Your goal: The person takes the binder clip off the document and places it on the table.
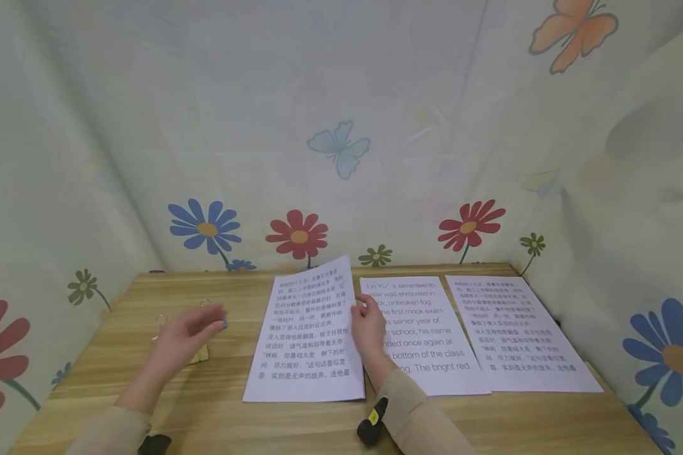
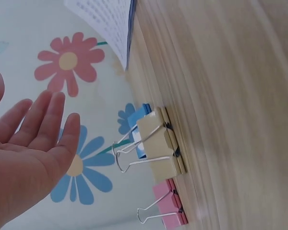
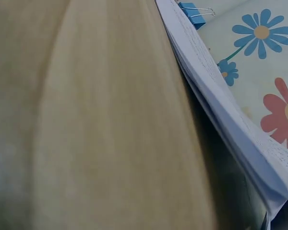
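On the left of the three paper piles, a stack of printed sheets point(image 1: 301, 335) has its right edge raised off the table. My right hand point(image 1: 370, 328) grips that edge; the right wrist view shows the stack point(image 3: 216, 96) bent upward, its layers slightly apart. My left hand point(image 1: 184, 338) hovers left of the stack, holding nothing, and the left wrist view shows its fingers extended. Beside this hand point(image 2: 33, 139) stand a tan binder clip point(image 2: 157, 146), a blue binder clip point(image 2: 140, 117) and a pink binder clip point(image 2: 167, 203), their wire handles pointing away from the table.
Right of the raised stack lie pages with English print point(image 1: 418, 316) and, farther right, pages with Chinese print point(image 1: 518, 335). The wooden table point(image 1: 216, 417) meets a flower-patterned cloth backdrop point(image 1: 262, 126) behind and at both sides.
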Demonstrator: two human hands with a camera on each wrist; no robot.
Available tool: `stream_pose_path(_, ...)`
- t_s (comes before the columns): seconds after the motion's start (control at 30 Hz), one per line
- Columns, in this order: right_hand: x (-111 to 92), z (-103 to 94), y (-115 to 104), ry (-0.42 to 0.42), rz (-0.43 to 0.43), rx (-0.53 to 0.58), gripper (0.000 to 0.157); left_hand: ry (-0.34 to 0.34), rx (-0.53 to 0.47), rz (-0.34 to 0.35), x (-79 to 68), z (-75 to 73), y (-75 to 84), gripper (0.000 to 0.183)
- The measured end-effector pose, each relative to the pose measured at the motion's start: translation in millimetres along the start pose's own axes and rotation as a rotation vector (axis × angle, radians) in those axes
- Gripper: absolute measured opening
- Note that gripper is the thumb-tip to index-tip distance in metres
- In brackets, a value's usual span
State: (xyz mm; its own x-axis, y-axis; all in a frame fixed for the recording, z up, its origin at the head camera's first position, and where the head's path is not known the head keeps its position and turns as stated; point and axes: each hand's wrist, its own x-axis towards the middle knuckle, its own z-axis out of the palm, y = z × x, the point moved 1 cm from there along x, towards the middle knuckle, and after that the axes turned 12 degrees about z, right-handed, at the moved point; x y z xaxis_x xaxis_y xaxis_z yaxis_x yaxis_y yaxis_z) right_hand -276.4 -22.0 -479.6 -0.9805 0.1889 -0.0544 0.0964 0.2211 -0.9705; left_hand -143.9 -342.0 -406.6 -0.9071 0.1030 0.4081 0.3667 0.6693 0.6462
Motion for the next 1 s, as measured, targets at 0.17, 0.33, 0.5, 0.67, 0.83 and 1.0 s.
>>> stream_pose_path(0.17, 3, 2.4, 3, 0.005, -0.020, -0.033, 0.033, 0.005, -0.030, 0.001, 0.3, 7.5, 4.8, 0.051)
stream_pose_path(0.33, 5, 3.8, 5, -0.002, -0.021, -0.055, 0.033, -0.012, -0.055, -0.009, 1.4, 13.8, 7.4, 0.053)
stream_pose_path(0.5, 6, 2.9, 5, -0.010, -0.013, -0.068, 0.033, -0.016, -0.072, -0.009, 3.0, 20.1, 8.2, 0.054)
stream_pose_path(0.67, 6, 2.0, 6, -0.017, 0.010, -0.076, 0.034, -0.018, -0.077, -0.004, 5.2, 24.4, 9.6, 0.055)
stream_pose_path(0.83, 6, 1.8, 5, -0.009, 0.018, -0.097, 0.035, -0.019, -0.073, 0.004, 7.4, 28.4, 10.0, 0.055)
stream_pose_path(1.0, 3, -1.6, 3, -0.009, 0.011, -0.141, 0.036, -0.015, -0.087, 0.027, 9.0, 32.5, 10.6, 0.053)
